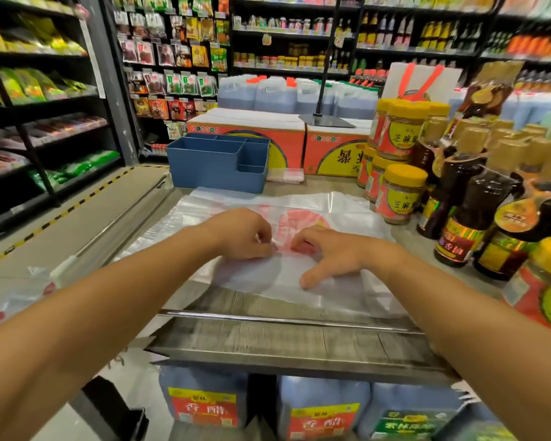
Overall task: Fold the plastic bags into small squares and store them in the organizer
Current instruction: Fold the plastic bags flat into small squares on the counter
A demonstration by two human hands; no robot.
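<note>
A clear plastic bag [347,214] with a red print lies spread flat on the wooden shelf top [268,338]. My left hand [240,233] pinches the bag's near fold with curled fingers. My right hand [328,254] pinches the same fold right beside it, thumb stretched down onto the plastic. The blue organizer [217,168], with several compartments, stands behind the bag at the left. A small folded bag [285,176] lies to the right of the organizer.
Yellow-lidded jars [401,192] and dark sauce bottles [477,211] crowd the right side. Two orange cartons [334,151] stand behind the organizer. More loose plastic bags [16,297] lie at the left. Large jugs [204,399] sit under the shelf.
</note>
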